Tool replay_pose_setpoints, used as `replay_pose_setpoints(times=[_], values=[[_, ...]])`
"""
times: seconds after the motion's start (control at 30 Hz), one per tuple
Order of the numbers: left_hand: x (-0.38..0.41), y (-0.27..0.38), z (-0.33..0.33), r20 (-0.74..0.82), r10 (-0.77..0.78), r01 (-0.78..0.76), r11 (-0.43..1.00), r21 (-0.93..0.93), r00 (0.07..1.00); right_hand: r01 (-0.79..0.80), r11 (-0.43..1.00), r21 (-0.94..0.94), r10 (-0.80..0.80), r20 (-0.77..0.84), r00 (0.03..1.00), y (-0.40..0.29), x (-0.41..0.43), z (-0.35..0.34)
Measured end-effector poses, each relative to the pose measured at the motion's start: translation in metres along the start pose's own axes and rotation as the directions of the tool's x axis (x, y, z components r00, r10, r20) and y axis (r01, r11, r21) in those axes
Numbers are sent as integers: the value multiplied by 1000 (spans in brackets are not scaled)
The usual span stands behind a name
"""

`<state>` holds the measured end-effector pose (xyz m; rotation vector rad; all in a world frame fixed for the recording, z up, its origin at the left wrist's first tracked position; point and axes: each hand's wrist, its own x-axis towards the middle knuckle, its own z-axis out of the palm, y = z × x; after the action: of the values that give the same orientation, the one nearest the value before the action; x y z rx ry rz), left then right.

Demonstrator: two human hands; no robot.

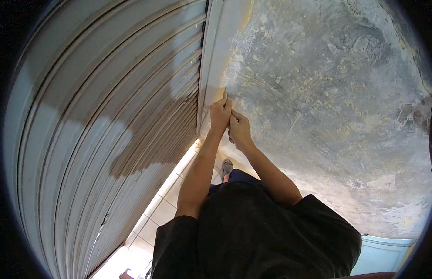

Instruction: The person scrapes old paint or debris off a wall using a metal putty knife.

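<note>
Both of my hands are raised together against the edge of a scraped grey plaster wall (306, 80), where it meets the metal frame (211, 48) of a corrugated shutter. My left hand (220, 114) is the higher one, with its fingers closed around a thin tool (225, 90). Only the small tip of that tool shows above the fingers, touching or nearly touching the wall's edge. Just below and to the right, my right hand (240, 129) is closed close against the left one. It appears to grip the same tool's lower part, which the fingers hide.
The corrugated metal shutter (97, 104) rises along my left side. Below are pale floor tiles (156, 209) and my sandalled foot (227, 168), near the wall's base. A light blue panel (380, 256) stands at the lower right. An unclear object (126, 274) lies at the bottom left.
</note>
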<state>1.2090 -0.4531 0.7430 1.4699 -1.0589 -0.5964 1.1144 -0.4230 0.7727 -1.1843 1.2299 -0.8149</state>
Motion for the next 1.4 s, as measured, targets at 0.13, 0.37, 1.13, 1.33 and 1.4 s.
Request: replay_pose_setpoints(times=[0.13, 0.37, 1.13, 1.33, 1.4], values=[[-12, -18, 22, -74, 83, -77, 994, 77, 994, -85, 996, -14, 85, 23, 996, -10, -5, -16], [1, -22, 11, -59, 39, -35, 997, 72, 997, -81, 997, 14, 80, 58, 995, 3, 7, -9], [-17, -34, 34, -201, 101, -78, 990, 119, 974, -107, 993, -55, 113, 116, 987, 12, 12, -30], [-17, -38, 32, -150, 82, -76, 996, 44, 985, -142, 990, -6, 142, 80, 987, 25, 6, -31], [-19, -42, 43, -134, 34, -22, 996, 90, 990, -107, 993, -43, 109, 54, 993, 23, 11, -34]])
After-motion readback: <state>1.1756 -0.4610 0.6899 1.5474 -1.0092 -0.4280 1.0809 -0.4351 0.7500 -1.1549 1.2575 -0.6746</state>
